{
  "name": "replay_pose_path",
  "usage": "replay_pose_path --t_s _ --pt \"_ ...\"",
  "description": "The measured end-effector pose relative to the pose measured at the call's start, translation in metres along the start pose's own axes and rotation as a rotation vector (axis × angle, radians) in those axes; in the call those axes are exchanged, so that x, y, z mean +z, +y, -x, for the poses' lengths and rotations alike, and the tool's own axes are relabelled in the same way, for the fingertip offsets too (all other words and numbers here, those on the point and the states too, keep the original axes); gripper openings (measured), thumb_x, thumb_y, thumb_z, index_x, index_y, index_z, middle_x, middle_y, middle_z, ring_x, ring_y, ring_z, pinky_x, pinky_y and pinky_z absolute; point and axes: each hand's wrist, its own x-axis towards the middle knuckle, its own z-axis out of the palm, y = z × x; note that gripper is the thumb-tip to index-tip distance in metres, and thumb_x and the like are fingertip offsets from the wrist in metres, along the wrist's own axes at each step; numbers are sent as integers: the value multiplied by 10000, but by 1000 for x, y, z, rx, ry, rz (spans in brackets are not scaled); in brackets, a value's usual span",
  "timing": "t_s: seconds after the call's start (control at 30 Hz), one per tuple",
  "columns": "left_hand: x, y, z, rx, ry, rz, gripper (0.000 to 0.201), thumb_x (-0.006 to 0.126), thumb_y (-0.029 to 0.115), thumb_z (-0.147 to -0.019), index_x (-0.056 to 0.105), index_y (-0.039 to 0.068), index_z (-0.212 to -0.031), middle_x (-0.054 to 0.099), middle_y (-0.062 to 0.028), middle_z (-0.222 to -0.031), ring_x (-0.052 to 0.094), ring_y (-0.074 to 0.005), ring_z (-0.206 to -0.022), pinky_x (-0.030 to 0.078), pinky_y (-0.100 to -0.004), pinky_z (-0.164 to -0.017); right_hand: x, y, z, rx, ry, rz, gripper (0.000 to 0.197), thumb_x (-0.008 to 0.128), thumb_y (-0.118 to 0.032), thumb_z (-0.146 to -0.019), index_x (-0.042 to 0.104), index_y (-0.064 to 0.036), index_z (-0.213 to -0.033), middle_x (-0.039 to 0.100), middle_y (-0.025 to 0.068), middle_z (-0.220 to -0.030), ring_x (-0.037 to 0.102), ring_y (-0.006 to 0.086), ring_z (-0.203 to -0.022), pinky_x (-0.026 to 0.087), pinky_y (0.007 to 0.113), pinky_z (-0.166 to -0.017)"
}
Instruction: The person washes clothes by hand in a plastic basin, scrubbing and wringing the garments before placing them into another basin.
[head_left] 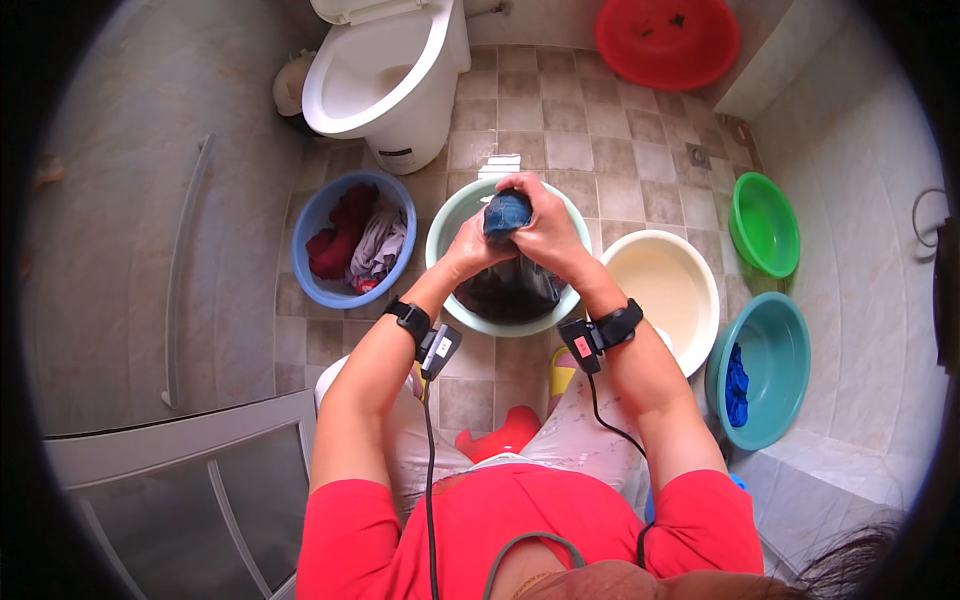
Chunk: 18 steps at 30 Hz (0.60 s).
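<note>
Both of my hands grip a wet dark-blue cloth [507,212] above a pale green basin [437,240]. My left hand [474,248] closes on its lower left side. My right hand [546,228] wraps round it from the right, with the fingers over the top. Dark fabric [510,292] lies in the basin below my hands. Whether the held cloth joins that fabric is hidden by my hands. What kind of garment the cloth is, I cannot make out.
At left stands a blue basin [303,262] with dark red and greyish clothes. A cream basin [708,300] of cloudy liquid sits close right. Farther right are a green basin [765,225] and a teal basin [785,370] holding blue cloth. Beyond are a toilet [420,110] and red basin [665,50].
</note>
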Motion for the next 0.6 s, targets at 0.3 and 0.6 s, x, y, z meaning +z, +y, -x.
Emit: replay_pose_path --t_s 0.3,0.6 --pt "-2 -12 -11 45 40 -117 611 793 214 -638 575 70 -1190 659 -171 -1114 625 -321 -1074 478 -375 -918 -14 24 -15 -51 34 -68 453 579 72 -701 549 -37 -1140 627 128 -1095 604 256 -1080 456 326 -944" --pt "17 -63 -16 -353 0 -714 975 870 313 -542 413 67 -1367 494 -186 -1348 428 -379 -1281 411 -549 -1002 -41 137 1 -96 -433 508 586 694 -54 -725 474 -102 -1267 596 164 -1139 568 384 -1073 479 452 -888"
